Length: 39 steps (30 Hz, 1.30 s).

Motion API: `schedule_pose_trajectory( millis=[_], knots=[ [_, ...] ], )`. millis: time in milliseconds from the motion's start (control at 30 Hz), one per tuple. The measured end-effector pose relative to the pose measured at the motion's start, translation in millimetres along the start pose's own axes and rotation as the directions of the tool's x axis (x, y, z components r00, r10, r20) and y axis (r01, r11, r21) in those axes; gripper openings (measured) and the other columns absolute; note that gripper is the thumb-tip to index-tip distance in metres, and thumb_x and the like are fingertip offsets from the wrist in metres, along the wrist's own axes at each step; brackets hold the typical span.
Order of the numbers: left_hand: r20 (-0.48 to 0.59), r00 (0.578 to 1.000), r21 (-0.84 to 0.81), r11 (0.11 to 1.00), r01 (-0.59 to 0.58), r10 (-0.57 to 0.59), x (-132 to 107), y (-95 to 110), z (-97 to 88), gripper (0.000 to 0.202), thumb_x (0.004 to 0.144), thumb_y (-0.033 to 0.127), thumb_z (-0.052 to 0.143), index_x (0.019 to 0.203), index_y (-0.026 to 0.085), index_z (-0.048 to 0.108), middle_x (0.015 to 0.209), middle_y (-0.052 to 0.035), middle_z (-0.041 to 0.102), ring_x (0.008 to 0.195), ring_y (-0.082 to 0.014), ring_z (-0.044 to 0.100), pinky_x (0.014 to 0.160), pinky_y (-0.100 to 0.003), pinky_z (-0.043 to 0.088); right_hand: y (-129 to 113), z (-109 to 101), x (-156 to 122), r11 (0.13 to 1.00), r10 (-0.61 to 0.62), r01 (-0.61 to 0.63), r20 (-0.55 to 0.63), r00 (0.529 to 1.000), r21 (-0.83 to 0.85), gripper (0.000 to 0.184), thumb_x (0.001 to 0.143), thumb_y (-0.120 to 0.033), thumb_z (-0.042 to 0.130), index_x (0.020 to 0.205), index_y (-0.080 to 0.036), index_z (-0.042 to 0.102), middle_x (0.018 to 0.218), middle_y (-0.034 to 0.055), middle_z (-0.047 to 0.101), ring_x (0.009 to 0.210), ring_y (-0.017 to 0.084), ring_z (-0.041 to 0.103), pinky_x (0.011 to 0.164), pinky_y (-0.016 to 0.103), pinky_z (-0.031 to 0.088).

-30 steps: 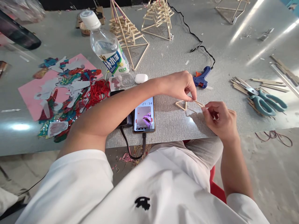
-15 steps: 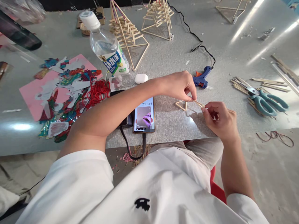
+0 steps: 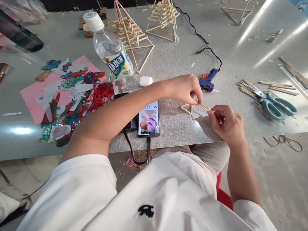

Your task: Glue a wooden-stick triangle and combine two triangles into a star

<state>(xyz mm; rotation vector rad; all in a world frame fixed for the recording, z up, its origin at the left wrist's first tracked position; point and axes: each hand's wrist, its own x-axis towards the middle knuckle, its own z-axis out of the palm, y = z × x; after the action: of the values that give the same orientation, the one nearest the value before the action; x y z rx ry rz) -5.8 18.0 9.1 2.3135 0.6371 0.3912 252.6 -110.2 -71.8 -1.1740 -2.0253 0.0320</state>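
Observation:
Thin wooden sticks (image 3: 204,107) run between my two hands above the table. My left hand (image 3: 185,88) pinches their left end between thumb and fingertips. At the other end, my right hand (image 3: 225,123) is closed on them with thumb and forefinger; a bit of stick shows past its far side. A small wooden triangle (image 3: 187,109) lies on the table just below my left fingertips. Behind my left hand rests a blue glue gun (image 3: 209,80) with an orange trigger.
Teal-handled scissors (image 3: 276,104) lie on loose sticks (image 3: 279,86) at the right. A phone (image 3: 148,120), a plastic bottle (image 3: 115,53) and a white case (image 3: 145,81) stand left of my hands. Stick pyramids (image 3: 134,35) stand behind; coloured scraps (image 3: 72,86) and red string (image 3: 102,93) lie left.
Both hands hold the same position with the sticks between them. Only the picture on the phone screen differs.

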Motion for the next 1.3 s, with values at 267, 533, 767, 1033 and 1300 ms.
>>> schedule_pose_trajectory(
  millis=[267, 533, 767, 1033, 1300],
  knots=[
    [0.007, 1.0, 0.002, 1.0, -0.002, 0.001, -1.0, -0.9, -0.4, 0.027, 0.085, 0.002, 0.084, 0.092, 0.023, 0.098, 0.058, 0.0025, 0.062, 0.06, -0.0108, 0.051, 0.07, -0.032, 0.037, 0.4, -0.2, -0.6, 0.999, 0.039, -0.039, 0.015, 0.999, -0.006, 0.012, 0.114, -0.039, 0.072, 0.116, -0.027, 0.071, 0.068, -0.0058, 0.07, 0.049, 0.013, 0.057, 0.055, 0.028, 0.045],
    [0.018, 1.0, -0.002, 1.0, 0.012, -0.012, 0.6, -2.7, 1.2, 0.027, 0.084, 0.002, 0.086, 0.092, 0.024, 0.098, 0.059, 0.0018, 0.064, 0.06, -0.0112, 0.052, 0.071, -0.032, 0.038, 0.6, 0.5, -0.5, 1.0, 0.025, -0.025, 0.007, 1.0, -0.02, 0.012, 0.115, -0.039, 0.072, 0.115, -0.027, 0.071, 0.069, -0.0051, 0.071, 0.049, 0.013, 0.057, 0.054, 0.029, 0.044],
    [0.029, 1.0, 0.01, 1.0, 0.005, -0.005, 1.4, -2.5, 1.0, 0.026, 0.084, 0.003, 0.086, 0.092, 0.025, 0.098, 0.058, 0.0019, 0.064, 0.061, -0.0124, 0.053, 0.071, -0.033, 0.038, 1.3, 0.0, -0.6, 1.0, 0.028, -0.028, 0.01, 1.0, -0.01, 0.011, 0.114, -0.038, 0.073, 0.116, -0.027, 0.071, 0.07, -0.0054, 0.071, 0.05, 0.012, 0.057, 0.054, 0.029, 0.044],
    [0.018, 1.0, 0.015, 1.0, -0.015, 0.015, 0.8, -4.3, 2.0, 0.028, 0.083, 0.0, 0.086, 0.093, 0.023, 0.098, 0.058, 0.0024, 0.062, 0.06, -0.0112, 0.052, 0.072, -0.032, 0.039, 0.2, -0.2, 0.0, 1.0, -0.007, 0.008, 0.005, 1.0, -0.012, 0.009, 0.114, -0.034, 0.074, 0.116, -0.026, 0.071, 0.07, -0.0062, 0.071, 0.05, 0.011, 0.057, 0.054, 0.027, 0.043],
    [0.026, 0.999, 0.041, 0.999, -0.021, 0.02, 0.8, -5.5, 2.9, 0.026, 0.085, 0.003, 0.085, 0.095, 0.022, 0.099, 0.059, 0.0025, 0.064, 0.06, -0.0105, 0.052, 0.072, -0.032, 0.039, -0.6, -0.8, 1.1, 0.999, -0.026, 0.026, 0.005, 1.0, -0.02, 0.01, 0.111, -0.027, 0.078, 0.117, -0.026, 0.07, 0.07, -0.009, 0.069, 0.051, 0.009, 0.058, 0.056, 0.024, 0.043]
  ],
)
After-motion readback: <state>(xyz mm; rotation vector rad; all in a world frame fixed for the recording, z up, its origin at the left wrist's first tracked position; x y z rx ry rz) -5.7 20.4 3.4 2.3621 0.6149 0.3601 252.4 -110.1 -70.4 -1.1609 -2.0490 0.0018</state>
